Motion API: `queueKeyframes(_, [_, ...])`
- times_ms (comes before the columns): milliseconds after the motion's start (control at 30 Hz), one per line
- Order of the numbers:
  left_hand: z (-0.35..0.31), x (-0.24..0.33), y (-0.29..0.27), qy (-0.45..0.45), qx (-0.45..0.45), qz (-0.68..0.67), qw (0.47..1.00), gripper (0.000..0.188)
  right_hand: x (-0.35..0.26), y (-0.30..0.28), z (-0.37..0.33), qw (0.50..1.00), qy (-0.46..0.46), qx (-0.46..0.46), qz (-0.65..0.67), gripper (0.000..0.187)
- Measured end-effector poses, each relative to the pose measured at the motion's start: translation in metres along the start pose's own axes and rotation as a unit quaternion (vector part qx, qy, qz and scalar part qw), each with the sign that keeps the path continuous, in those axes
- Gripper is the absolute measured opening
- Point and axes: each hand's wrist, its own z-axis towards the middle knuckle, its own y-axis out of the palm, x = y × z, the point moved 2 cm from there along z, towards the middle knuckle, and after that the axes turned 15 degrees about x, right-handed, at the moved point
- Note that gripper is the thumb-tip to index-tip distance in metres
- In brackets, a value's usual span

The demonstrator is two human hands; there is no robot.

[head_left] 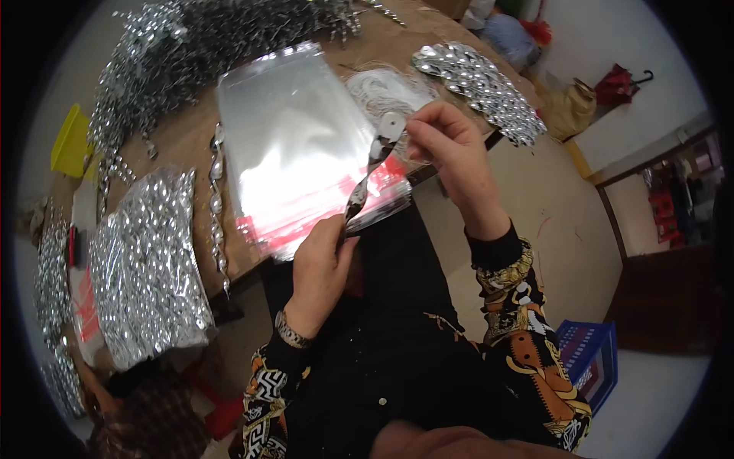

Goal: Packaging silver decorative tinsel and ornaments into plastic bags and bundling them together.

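Head cam: both hands (316, 264) (456, 157) pinch twisted silver strip (357, 197) nr edge of table (436, 28) (floor (535, 199) opens to R)

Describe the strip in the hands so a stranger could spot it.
On the table lies a stack of clear bags. Over its right side, the left hand and right hand hold a twisted silver strip. Unlike the loose strip left of the stack, it is held up.

Over at upper right I see a white wall (634, 69), pale floor (562, 214) below it, and a brown tabletop (424, 27) reaching the top edge.
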Motion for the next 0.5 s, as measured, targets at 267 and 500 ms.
queueKeyframes(267, [-0.005, -0.006, 0.009, -0.042, -0.054, -0.006, 0.998, 0.026, -0.005, -0.007, -0.003, 0.999, -0.022, 0.019, -0.019, 0.005])
queueKeyframes(500, [0.004, 0.02, 0.024, -0.311, -0.127, -0.303, 0.892, 0.031, 0.004, 0.005, -0.021, 0.997, -0.075, -0.006, -0.017, 0.005])
